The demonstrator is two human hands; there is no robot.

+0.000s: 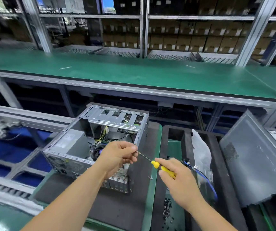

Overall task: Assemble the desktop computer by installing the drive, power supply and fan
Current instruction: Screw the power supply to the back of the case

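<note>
An open grey computer case [77, 144] lies on a dark foam pad, its silver drive cage [117, 116] at the far end and the power supply [70, 140] in the near left corner, with loose wires between them. My right hand [179, 180] grips the yellow handle of a screwdriver [157, 165]. My left hand [119, 155] pinches the tip of its metal shaft above the case's right wall; whether a screw sits at the tip is hidden.
A black foam tray [224, 194] on the right holds a plastic bag, a blue cable [207, 180] and a pile of small black screws [167, 209]. A grey side panel [254, 160] leans at the far right. A green shelf [134, 74] runs behind.
</note>
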